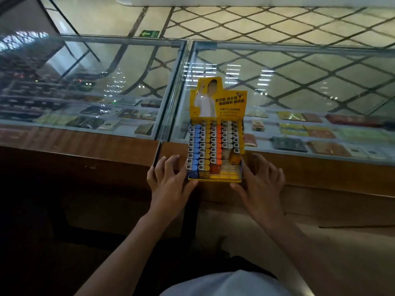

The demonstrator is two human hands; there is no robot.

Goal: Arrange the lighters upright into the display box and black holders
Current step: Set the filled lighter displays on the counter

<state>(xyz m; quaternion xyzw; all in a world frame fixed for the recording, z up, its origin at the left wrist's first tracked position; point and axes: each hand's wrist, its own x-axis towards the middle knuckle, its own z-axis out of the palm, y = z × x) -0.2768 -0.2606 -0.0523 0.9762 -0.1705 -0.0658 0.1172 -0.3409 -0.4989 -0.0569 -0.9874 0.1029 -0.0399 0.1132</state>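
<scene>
A yellow display box (215, 180) with a raised printed back card (218, 99) stands on the wooden counter edge. Rows of lighters (205, 144) stand upright inside it, blue, yellow, orange and white; the near right corner (229, 167) holds fewer. My left hand (168, 178) is at the box's left near corner, its thumb touching the front edge and its fingers spread beside the left wall. At the right near corner is my right hand (260, 180), thumb against the front and fingers spread next to the right wall. No black holders are in view.
Two glass display cases (128, 82) with metal frames stretch behind the box, with packs (299, 133) laid out inside. A wooden counter ledge (85, 150) runs along the front. Below is a dark space and a beige floor.
</scene>
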